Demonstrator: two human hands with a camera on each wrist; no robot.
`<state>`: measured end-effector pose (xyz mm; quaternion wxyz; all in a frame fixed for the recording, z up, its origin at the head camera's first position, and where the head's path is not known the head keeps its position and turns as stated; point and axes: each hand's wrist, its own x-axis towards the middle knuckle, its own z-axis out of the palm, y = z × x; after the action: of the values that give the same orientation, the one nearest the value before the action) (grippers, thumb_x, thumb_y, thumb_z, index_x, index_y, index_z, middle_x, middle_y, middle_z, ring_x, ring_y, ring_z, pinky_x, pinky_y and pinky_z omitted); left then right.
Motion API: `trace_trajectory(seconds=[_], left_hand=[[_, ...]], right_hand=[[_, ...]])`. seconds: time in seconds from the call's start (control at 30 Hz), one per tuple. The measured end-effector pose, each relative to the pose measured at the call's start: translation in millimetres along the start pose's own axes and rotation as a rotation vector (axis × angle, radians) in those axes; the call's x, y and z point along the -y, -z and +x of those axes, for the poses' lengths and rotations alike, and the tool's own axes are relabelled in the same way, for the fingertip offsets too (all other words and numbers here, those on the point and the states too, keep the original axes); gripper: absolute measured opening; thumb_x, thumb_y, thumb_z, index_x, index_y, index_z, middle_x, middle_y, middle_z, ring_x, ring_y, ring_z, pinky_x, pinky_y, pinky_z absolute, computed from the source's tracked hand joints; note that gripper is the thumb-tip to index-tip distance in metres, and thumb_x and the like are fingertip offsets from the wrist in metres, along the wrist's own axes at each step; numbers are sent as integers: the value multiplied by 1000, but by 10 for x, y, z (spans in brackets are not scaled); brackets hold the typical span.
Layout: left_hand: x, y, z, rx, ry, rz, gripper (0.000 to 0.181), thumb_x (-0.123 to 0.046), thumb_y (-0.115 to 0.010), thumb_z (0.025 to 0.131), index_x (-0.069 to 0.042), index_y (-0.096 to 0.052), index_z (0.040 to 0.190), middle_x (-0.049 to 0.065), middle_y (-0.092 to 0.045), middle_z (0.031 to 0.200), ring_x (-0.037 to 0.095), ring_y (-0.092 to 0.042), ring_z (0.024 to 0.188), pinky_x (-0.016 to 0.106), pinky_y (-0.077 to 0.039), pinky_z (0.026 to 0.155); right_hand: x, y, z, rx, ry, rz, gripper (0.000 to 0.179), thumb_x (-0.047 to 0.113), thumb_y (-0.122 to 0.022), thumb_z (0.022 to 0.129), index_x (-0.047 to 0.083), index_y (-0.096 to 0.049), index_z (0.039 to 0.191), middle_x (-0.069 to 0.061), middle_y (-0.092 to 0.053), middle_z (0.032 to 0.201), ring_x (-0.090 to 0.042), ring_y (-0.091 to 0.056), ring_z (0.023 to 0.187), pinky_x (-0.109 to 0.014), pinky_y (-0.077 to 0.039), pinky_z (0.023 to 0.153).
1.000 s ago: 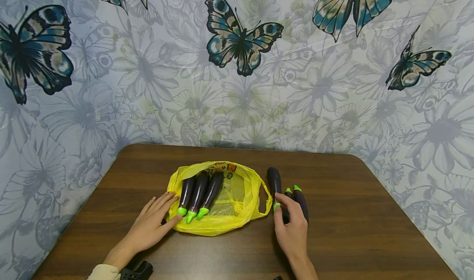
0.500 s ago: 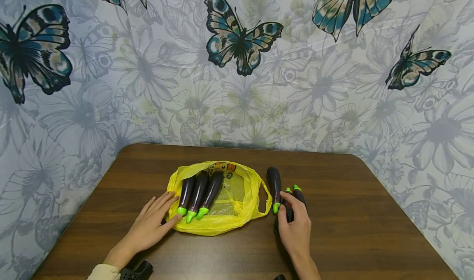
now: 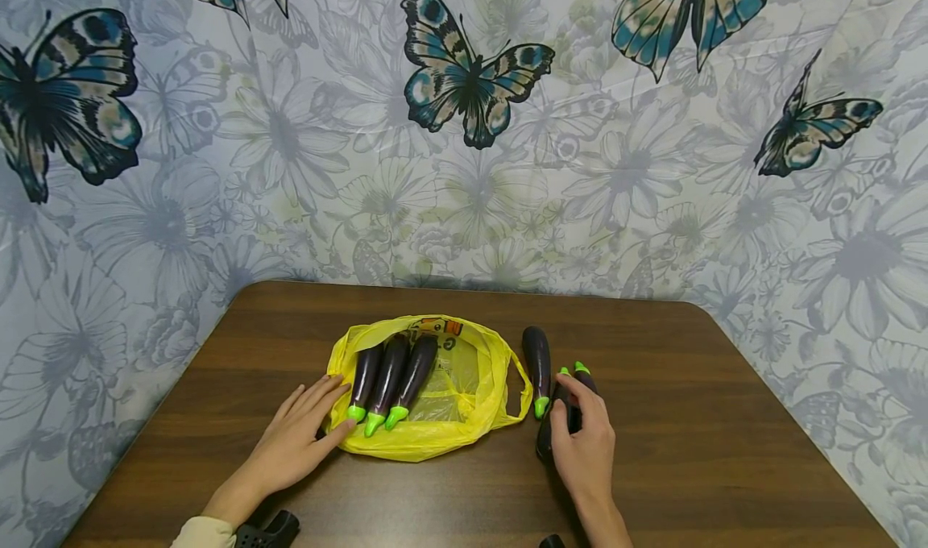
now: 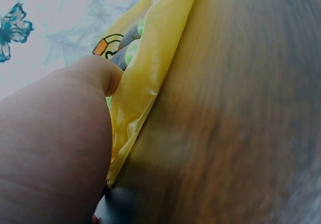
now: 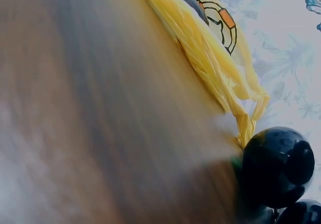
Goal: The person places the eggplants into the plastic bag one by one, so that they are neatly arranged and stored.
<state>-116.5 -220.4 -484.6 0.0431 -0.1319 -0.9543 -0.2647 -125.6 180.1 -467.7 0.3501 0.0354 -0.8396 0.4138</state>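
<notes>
A yellow plastic bag (image 3: 442,443) lies with its mouth open, and three dark purple eggplants (image 3: 387,383) with green stems rest side by side in its left part. My left hand (image 3: 300,435) rests on the bag's left rim, fingers fairly straight, thumb near the green stems. To the right of the bag lie three more eggplants. The leftmost (image 3: 537,367) is free of my hand. My right hand (image 3: 586,435) holds the middle eggplant (image 3: 548,439), its rounded end toward me; the hand partly hides the rightmost eggplant (image 3: 586,377). In the right wrist view, an eggplant's glossy end (image 5: 278,166) shows close up.
Everything is on a brown wooden table (image 3: 725,435). A bag handle loop (image 3: 524,395) reaches right, close to the leftmost loose eggplant. Behind the table hangs a pale floral cloth with butterflies (image 3: 474,80). A black device (image 3: 268,529) sits by my left wrist.
My right hand has shifted slightly right, from beside the leftmost loose eggplant onto the middle one, whose rounded end now shows more. The left hand and bag have stayed still.
</notes>
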Motion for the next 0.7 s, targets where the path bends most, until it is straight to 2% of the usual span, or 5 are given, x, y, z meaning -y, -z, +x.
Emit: trace_trajectory(seconds=[0.3, 0.53, 0.7], left_hand=[[-12, 8, 0, -3, -1, 1, 68, -54, -55, 103, -7, -50, 153, 16, -40, 162, 40, -32, 152, 66, -16, 122], [-17, 10, -2, 1, 0, -1, 69, -54, -55, 104, -6, -49, 153, 17, -39, 163, 41, -31, 152, 66, -16, 122], [-13, 9, 0, 2, -1, -1, 69, -54, -55, 104, -6, -49, 153, 17, -39, 163, 41, -30, 152, 66, -16, 122]], right_hand=[[-22, 26, 28, 7, -58, -26, 35, -4, -70, 90, 9, -72, 122, -11, -70, 123, -26, -65, 106, -16, -45, 89], [-58, 43, 50, -10, -68, -17, 35, -6, -68, 90, 8, -72, 122, -11, -71, 120, -25, -63, 107, -27, -47, 89], [-75, 64, 60, -5, -112, -33, 35, -4, -67, 91, 9, -72, 124, -10, -71, 122, -24, -63, 111, -28, -46, 87]])
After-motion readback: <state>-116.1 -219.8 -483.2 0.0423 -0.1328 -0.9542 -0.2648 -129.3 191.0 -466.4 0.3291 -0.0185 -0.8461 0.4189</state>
